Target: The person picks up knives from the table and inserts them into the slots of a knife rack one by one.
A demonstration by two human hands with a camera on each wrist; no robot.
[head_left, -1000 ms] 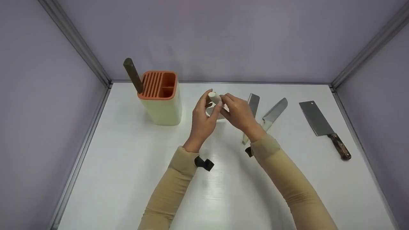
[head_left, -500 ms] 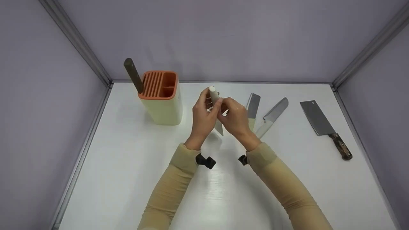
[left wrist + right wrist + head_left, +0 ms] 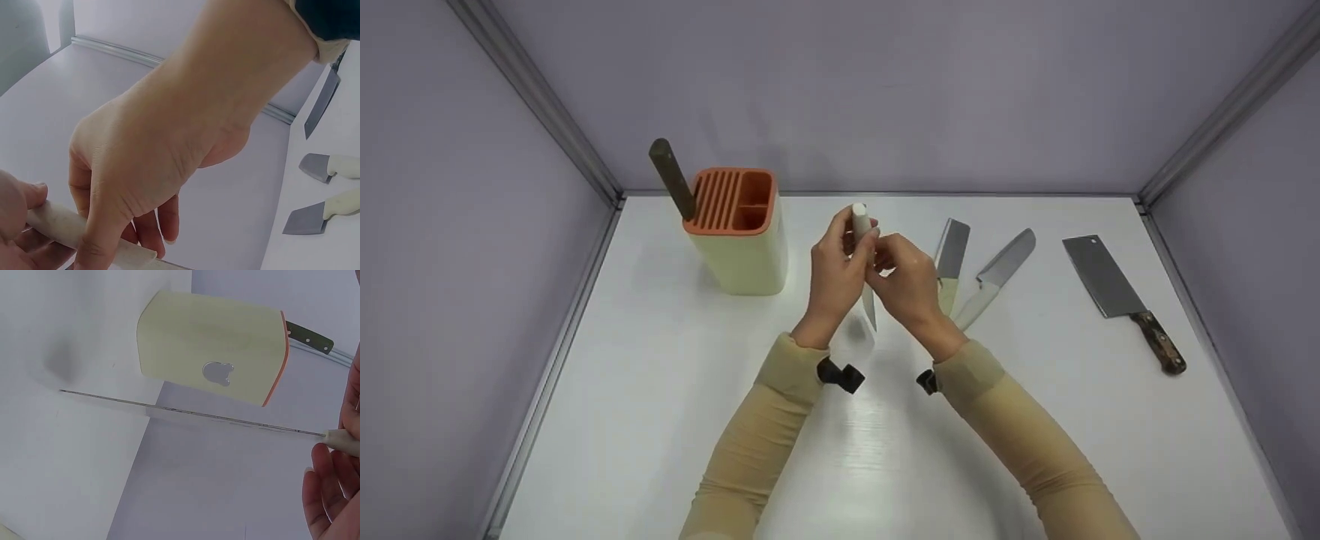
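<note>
A knife with a pale handle [image 3: 860, 219] hangs upright above the table, butt up and blade [image 3: 869, 306] pointing down. My left hand [image 3: 832, 274] grips the handle near its upper end. On the other side my right hand [image 3: 911, 283] pinches the handle lower down, close to the blade. In the left wrist view, the right hand's fingers lie on both sides of the handle [image 3: 56, 224]. Seen edge-on in the right wrist view, the thin blade [image 3: 225, 418] runs down toward the table.
At left stands a pale knife block [image 3: 746, 262] with an orange slotted top; a dark-handled knife [image 3: 671, 176] is in it. Two pale-handled knives, one square-tipped [image 3: 954, 247] and one rounded [image 3: 1009, 256], lie right of the hands. A brown-handled cleaver [image 3: 1104, 277] lies farther right.
The held knife has swung upright, its blade coming into sight below the hands. My right hand and forearm have shifted slightly left and nearer to me; the left hand has hardly moved.
</note>
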